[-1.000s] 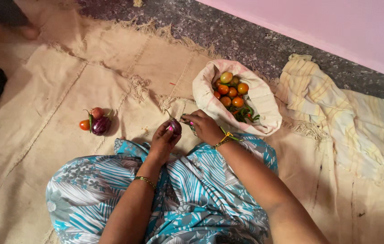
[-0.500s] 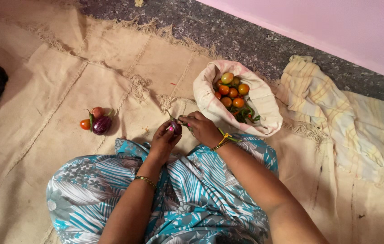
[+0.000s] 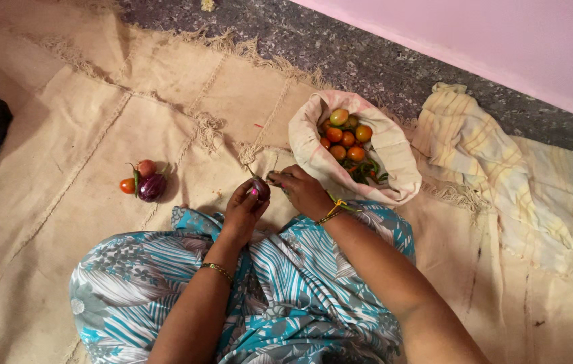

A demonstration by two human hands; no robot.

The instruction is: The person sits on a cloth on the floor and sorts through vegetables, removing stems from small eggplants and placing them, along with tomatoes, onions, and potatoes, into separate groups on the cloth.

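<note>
A coarse beige mat [image 3: 84, 128] covers a speckled grey floor [image 3: 367, 64] below a pink wall [image 3: 502, 40]. The left hand [image 3: 244, 209] has its grip clamped on a small purple eggplant [image 3: 260, 187] above the lap; the right hand [image 3: 303, 190] pinches its stem end. A cloth bag [image 3: 394, 155] of tomatoes sits just beyond.

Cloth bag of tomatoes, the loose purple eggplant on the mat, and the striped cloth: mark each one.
cloth bag [image 3: 394, 145], head view, on its rolled right rim.
purple eggplant [image 3: 151, 186], head view, middle of its glossy skin.
striped cloth [image 3: 482, 152], head view, on a bare fold.
</note>
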